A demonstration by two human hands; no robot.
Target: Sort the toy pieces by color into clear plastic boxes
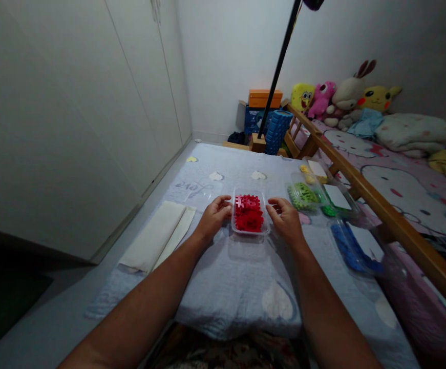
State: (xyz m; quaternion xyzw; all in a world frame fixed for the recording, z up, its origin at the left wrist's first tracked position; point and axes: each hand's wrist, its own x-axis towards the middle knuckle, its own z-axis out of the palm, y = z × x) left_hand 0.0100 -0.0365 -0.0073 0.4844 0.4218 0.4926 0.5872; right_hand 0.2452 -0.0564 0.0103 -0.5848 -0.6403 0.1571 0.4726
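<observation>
A clear plastic container (250, 235) filled with red interlocking toy pieces (249, 213) stands on the cloth-covered table, directly in front of me. My left hand (218, 218) is at its left side, fingers apart and slightly curved, the tips close to the wall. On the opposite side my right hand (284, 218) has its fingers loosely bent, close to the container's right edge. Whether the fingertips touch the plastic is hard to make out. Neither hand is wrapped around anything.
To the right stand clear containers of green pieces (303, 197), blue pieces (347, 248) and yellow pieces (304, 169), some with white cards. A folded cream paper (155, 233) lies left. Beyond the wooden bed rail (376, 205) sit several plush toys. A black pole (278, 72) rises behind the table.
</observation>
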